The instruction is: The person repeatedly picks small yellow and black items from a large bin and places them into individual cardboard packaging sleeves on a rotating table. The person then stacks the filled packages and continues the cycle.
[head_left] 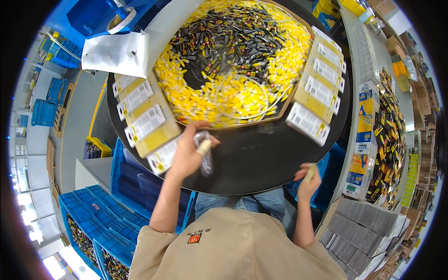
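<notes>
My left hand [187, 154] is closed on a clear plastic blister shell [206, 161], smeared by motion, above the near left of a round black table [252, 163]. A pale finger cot covers one of its digits. My right hand [308, 183], also with a pale cot, hovers by the table's right edge. Its fingers are loosely bent and apart, with nothing visible in them. Beyond both hands, a shallow tray [249, 125] holds a heap of small yellow pieces [182, 100] with white ends and black pieces [233, 28] with coloured labels. A thin pale hoop [268, 95] rests on the heap.
White printed cards [147, 123] lie on a tan board at left, with more cards [308, 123] at right. Blue crates [107, 210] stand at lower left. Along the right are a bench with black-and-yellow packs [387, 144] and stacked grey bundles [364, 228]. A white sheet [114, 53] hangs at upper left.
</notes>
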The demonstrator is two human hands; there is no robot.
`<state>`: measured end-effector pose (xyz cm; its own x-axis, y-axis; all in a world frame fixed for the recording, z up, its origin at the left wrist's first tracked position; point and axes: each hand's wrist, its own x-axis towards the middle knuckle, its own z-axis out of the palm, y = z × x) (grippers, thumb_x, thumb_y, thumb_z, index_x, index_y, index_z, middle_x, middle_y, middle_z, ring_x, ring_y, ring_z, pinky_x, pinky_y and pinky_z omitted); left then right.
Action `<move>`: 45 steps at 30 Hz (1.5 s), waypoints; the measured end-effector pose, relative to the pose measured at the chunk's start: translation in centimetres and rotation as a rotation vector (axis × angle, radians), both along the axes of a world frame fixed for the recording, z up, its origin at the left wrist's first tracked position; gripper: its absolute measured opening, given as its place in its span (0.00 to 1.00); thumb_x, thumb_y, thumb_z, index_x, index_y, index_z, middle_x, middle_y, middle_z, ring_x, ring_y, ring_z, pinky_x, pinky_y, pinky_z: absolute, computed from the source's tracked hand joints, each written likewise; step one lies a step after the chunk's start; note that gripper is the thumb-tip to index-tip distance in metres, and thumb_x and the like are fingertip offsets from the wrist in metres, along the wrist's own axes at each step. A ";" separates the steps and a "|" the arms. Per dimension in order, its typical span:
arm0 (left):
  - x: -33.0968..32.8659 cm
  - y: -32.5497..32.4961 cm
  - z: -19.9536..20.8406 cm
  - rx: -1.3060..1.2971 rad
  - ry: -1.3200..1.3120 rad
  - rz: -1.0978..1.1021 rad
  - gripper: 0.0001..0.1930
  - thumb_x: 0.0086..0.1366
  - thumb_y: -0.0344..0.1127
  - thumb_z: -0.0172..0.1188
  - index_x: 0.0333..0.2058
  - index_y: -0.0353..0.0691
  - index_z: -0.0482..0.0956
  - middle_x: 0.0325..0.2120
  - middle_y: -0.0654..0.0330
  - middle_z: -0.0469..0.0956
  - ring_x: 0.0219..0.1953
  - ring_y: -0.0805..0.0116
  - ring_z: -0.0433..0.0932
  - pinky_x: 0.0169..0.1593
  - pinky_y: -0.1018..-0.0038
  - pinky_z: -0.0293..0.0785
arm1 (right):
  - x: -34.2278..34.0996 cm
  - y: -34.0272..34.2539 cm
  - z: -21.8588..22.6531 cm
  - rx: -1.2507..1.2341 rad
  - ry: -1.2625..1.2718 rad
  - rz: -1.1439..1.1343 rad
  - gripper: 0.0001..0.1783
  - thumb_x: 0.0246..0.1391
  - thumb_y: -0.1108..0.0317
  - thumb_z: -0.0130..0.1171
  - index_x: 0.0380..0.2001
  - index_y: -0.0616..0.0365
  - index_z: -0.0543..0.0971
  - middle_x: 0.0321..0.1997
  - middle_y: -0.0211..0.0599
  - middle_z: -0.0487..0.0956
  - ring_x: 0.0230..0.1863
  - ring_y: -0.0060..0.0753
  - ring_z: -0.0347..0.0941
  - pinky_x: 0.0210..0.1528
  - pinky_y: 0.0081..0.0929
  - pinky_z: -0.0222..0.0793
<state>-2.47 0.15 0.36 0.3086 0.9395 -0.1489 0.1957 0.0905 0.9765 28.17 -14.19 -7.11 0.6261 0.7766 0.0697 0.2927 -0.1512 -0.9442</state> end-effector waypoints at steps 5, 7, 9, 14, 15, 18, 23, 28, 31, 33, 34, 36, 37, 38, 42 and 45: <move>2.5 -5.0 -4.0 -0.270 -0.165 -0.069 0.09 0.61 0.22 0.51 0.39 0.31 0.77 0.55 0.45 0.68 0.41 0.66 0.81 0.43 0.75 0.75 | 8.8 7.1 -5.0 -0.309 -0.749 -0.387 0.27 0.59 0.63 0.50 0.59 0.64 0.62 0.57 0.55 0.66 0.58 0.54 0.61 0.58 0.35 0.56; 2.8 -6.2 -4.6 -0.308 -0.096 -0.110 0.11 0.64 0.22 0.46 0.43 0.30 0.74 0.60 0.43 0.59 0.39 0.66 0.81 0.41 0.77 0.77 | 11.2 8.6 -7.0 -0.397 -0.321 -0.468 0.29 0.60 0.61 0.49 0.60 0.65 0.59 0.59 0.55 0.65 0.59 0.55 0.61 0.59 0.35 0.56; 2.6 -6.8 -4.4 -0.353 -0.032 -0.053 0.11 0.65 0.23 0.46 0.44 0.31 0.73 0.55 0.44 0.67 0.37 0.66 0.81 0.39 0.78 0.76 | 12.1 8.4 -8.2 -0.286 -0.133 -0.509 0.30 0.62 0.58 0.47 0.60 0.66 0.58 0.59 0.55 0.66 0.58 0.52 0.63 0.59 0.34 0.58; -0.4 -5.8 -3.4 -0.194 0.265 0.296 0.07 0.60 0.20 0.48 0.36 0.32 0.74 0.21 0.53 0.80 0.24 0.71 0.81 0.30 0.73 0.77 | 6.3 3.5 -9.7 -0.157 0.321 -0.472 0.34 0.64 0.48 0.40 0.55 0.75 0.63 0.56 0.61 0.68 0.53 0.51 0.67 0.54 0.34 0.64; -1.6 -5.1 -3.2 -0.192 0.289 0.331 0.09 0.60 0.18 0.47 0.37 0.32 0.74 0.22 0.53 0.80 0.24 0.71 0.80 0.30 0.75 0.77 | 3.9 2.6 -10.2 -0.270 0.151 -0.568 0.37 0.64 0.48 0.39 0.57 0.78 0.60 0.59 0.64 0.64 0.58 0.55 0.63 0.60 0.35 0.57; -4.5 -3.4 -3.2 -0.179 0.309 0.440 0.10 0.63 0.20 0.44 0.39 0.31 0.73 0.22 0.54 0.79 0.24 0.73 0.79 0.30 0.77 0.76 | -2.3 -0.4 -10.0 -0.265 0.062 -0.510 0.35 0.65 0.52 0.39 0.59 0.78 0.56 0.62 0.65 0.60 0.62 0.56 0.59 0.64 0.34 0.51; -8.0 -1.5 -3.5 -0.137 0.427 0.474 0.09 0.61 0.19 0.46 0.38 0.32 0.75 0.21 0.55 0.79 0.24 0.74 0.79 0.31 0.78 0.76 | -5.8 -1.3 -6.8 -0.159 -0.184 -0.301 0.32 0.62 0.62 0.47 0.63 0.69 0.53 0.64 0.63 0.57 0.64 0.54 0.56 0.66 0.42 0.46; -10.4 0.1 -2.2 -0.230 0.302 0.405 0.08 0.62 0.20 0.48 0.38 0.31 0.74 0.22 0.55 0.79 0.25 0.71 0.81 0.31 0.78 0.76 | -2.6 1.2 -0.4 -0.239 -1.147 0.327 0.29 0.50 0.69 0.57 0.58 0.59 0.68 0.65 0.51 0.61 0.66 0.51 0.56 0.67 0.51 0.40; -10.6 -0.2 -0.5 0.037 0.447 0.519 0.11 0.60 0.20 0.48 0.40 0.35 0.75 0.23 0.56 0.80 0.34 0.68 0.82 0.34 0.76 0.76 | -3.0 3.3 1.8 -0.029 -0.830 0.604 0.27 0.45 0.69 0.60 0.53 0.52 0.74 0.64 0.43 0.64 0.66 0.48 0.56 0.68 0.50 0.39; -9.9 -0.7 0.7 0.163 0.458 0.479 0.13 0.60 0.20 0.48 0.42 0.37 0.76 0.24 0.57 0.80 0.32 0.70 0.81 0.33 0.77 0.74 | -5.3 3.5 2.0 -0.018 -0.858 0.798 0.27 0.42 0.71 0.62 0.51 0.50 0.76 0.60 0.41 0.69 0.62 0.47 0.63 0.68 0.50 0.42; -9.4 -0.8 1.5 0.188 0.453 0.435 0.13 0.59 0.21 0.49 0.42 0.37 0.76 0.23 0.57 0.80 0.31 0.71 0.80 0.33 0.78 0.74 | -6.1 4.4 1.8 0.039 -0.896 0.822 0.28 0.43 0.72 0.62 0.52 0.48 0.75 0.59 0.40 0.70 0.62 0.48 0.63 0.68 0.51 0.43; -8.5 -0.8 3.4 0.174 0.471 0.336 0.15 0.60 0.22 0.50 0.45 0.39 0.75 0.21 0.58 0.78 0.25 0.74 0.77 0.31 0.80 0.72 | -8.1 5.4 1.5 0.116 -0.863 0.834 0.27 0.44 0.72 0.62 0.52 0.45 0.76 0.59 0.39 0.70 0.62 0.48 0.62 0.68 0.52 0.43; -7.9 -0.7 4.3 0.198 0.393 0.328 0.14 0.61 0.24 0.49 0.46 0.39 0.74 0.21 0.59 0.78 0.25 0.76 0.75 0.30 0.80 0.70 | -8.9 6.0 1.4 0.188 -0.759 0.800 0.25 0.44 0.72 0.61 0.50 0.45 0.77 0.58 0.38 0.70 0.62 0.46 0.62 0.68 0.51 0.43; -7.0 -0.7 5.2 0.163 0.315 0.322 0.14 0.63 0.25 0.49 0.48 0.38 0.73 0.21 0.61 0.77 0.24 0.78 0.73 0.29 0.81 0.69 | -10.0 6.2 1.3 0.297 -0.591 0.735 0.24 0.45 0.72 0.60 0.49 0.44 0.77 0.58 0.38 0.70 0.63 0.44 0.61 0.68 0.50 0.43; -1.4 -0.7 7.4 0.164 0.146 0.187 0.14 0.64 0.25 0.48 0.48 0.37 0.72 0.23 0.66 0.73 0.24 0.82 0.69 0.29 0.83 0.66 | -14.7 8.3 1.1 0.419 -0.809 0.995 0.13 0.44 0.70 0.59 0.36 0.46 0.81 0.53 0.32 0.74 0.60 0.41 0.65 0.58 0.46 0.62; 2.2 0.2 7.5 0.222 0.058 -0.008 0.11 0.67 0.28 0.47 0.46 0.38 0.73 0.22 0.68 0.70 0.24 0.83 0.68 0.27 0.83 0.67 | -13.3 10.6 1.1 0.536 -0.696 0.914 0.10 0.39 0.74 0.58 0.30 0.52 0.79 0.49 0.33 0.76 0.54 0.40 0.70 0.50 0.41 0.67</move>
<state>-0.31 0.37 7.88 0.3135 0.9486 0.0436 0.2520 -0.1274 0.9593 14.85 -3.60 -6.05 -0.4174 0.6774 0.6058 0.5457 0.7199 -0.4290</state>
